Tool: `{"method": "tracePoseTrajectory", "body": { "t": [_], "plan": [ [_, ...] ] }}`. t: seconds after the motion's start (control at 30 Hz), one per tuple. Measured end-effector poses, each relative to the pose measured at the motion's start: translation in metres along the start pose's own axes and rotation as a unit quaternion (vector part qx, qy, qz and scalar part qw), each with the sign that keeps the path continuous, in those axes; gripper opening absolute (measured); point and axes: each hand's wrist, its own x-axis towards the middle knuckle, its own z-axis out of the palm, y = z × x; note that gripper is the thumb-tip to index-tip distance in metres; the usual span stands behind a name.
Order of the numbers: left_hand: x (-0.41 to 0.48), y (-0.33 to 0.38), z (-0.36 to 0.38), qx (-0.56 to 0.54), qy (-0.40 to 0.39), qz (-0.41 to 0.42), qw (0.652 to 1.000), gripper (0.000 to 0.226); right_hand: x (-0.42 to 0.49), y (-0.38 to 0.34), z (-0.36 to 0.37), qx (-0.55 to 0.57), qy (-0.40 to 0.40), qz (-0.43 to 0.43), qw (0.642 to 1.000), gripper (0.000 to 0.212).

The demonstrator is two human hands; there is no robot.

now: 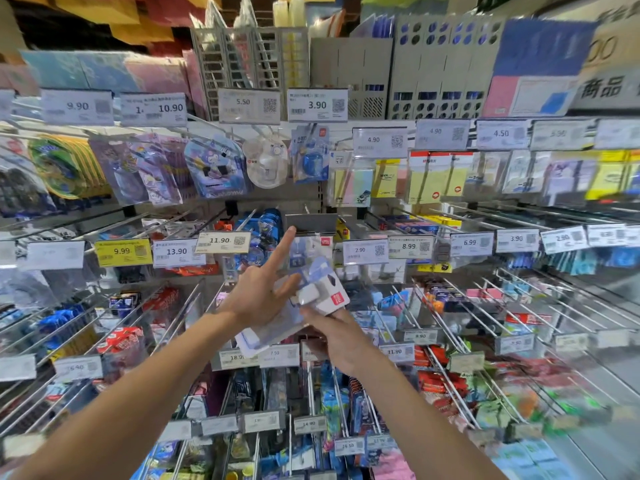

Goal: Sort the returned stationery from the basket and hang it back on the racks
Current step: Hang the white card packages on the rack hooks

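My right grip (332, 336) is closed on the blister packet (320, 294). Its fingers (313, 315) pinch the lower edge from beneath, which leaves the top of the card free to meet a hook. My left grip (259, 297) sits just left of it, thumb against the packet. Its index finger (282, 247) is stretched straight up and away; whether the other fingers clamp the packet I cannot tell. I judge that finger is picking out the right hook. Just beyond its tip hangs a grey tag (311, 223), with red-cornered packets (311, 247) below it that look like a match. The packet is in hand, apart from every hook, not yet hung. Loaded pegs (450, 306) and price labels (223, 242) spread to either side of the grips.
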Motion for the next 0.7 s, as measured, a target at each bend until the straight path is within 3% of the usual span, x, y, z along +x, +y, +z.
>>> {"method": "tracePoseTrajectory", "body": {
  "t": [0.1,0.3,0.5,0.7],
  "plan": [
    [0.000,-0.009,0.006,-0.003,0.018,0.030,0.999,0.074,-0.002,0.001,-0.007,0.018,0.039,-0.041,0.998,0.010],
    [0.002,-0.021,-0.002,0.107,0.031,0.008,0.994,0.078,-0.005,-0.001,-0.030,-0.127,0.085,-0.100,0.983,0.020],
    [0.000,-0.022,-0.005,0.137,0.025,0.004,0.990,0.083,0.001,-0.029,-0.017,-0.207,0.105,-0.116,0.966,0.019],
    [0.000,-0.021,-0.010,0.172,0.010,0.008,0.985,0.082,0.017,-0.039,-0.011,-0.215,0.129,-0.125,0.960,0.030]
  ]
}}
